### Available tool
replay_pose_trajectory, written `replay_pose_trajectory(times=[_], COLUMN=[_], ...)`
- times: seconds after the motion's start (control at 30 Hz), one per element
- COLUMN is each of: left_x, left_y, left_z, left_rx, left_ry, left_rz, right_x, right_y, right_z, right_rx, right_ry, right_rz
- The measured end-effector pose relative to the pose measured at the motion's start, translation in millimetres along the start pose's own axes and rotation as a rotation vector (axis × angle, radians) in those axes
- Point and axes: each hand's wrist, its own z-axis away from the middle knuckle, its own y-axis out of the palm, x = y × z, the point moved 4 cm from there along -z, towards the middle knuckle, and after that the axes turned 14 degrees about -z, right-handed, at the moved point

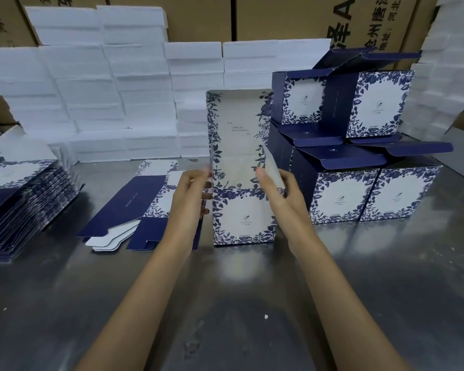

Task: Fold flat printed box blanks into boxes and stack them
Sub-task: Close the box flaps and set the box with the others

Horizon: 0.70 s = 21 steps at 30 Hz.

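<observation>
Head view: left hand point(192, 188) pinches the left side flap of the box point(243, 215); right hand point(277, 186) grips the right flap, likely to tuck both inward. Box stands between the hands on the table point(225, 303), lid upright, long axis vertical, printed front facing the person. Beyond the right hand: finished stack point(359, 145). Left: blanks point(24, 199).

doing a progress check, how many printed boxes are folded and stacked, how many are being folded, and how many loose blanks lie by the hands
Folded boxes stacked at right: 4, two on the table and two on top
Box being folded, between left hand and right hand: 1
Loose flat blank beside it: 1
Total: 6
The pile of blanks at far left is too dense to count.
</observation>
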Motion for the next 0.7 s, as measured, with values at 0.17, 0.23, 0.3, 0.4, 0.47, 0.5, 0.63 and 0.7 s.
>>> replay_pose_trajectory(times=[0.17,0.23,0.3,0.4,0.47,0.5,0.63,0.7], left_x=[-13,-21,-29,-37,-42,-45,-46,-41], left_y=[-1,-4,-7,-8,-11,-13,-3,2], left_z=[5,6,11,12,4,-1,-11,-13], left_rx=[0.108,0.143,0.136,0.223,0.322,0.350,0.245,0.210], left_ry=[-0.020,0.029,0.121,0.116,-0.008,-0.064,0.012,0.058], left_rz=[-0.313,-0.429,-0.607,-0.736,-0.714,-0.696,-0.775,-0.771], right_x=[1,2,4,5,7,7,8,9], right_y=[2,3,3,2,1,1,1,0], right_z=[14,18,21,24,26,26,25,25], right_rx=[-0.019,-0.007,-0.011,-0.016,-0.012,-0.010,-0.008,-0.004], right_ry=[-0.052,-0.073,-0.082,-0.088,-0.095,-0.100,-0.106,-0.106], right_rz=[-0.004,-0.005,-0.006,-0.017,-0.010,-0.008,-0.015,-0.004])
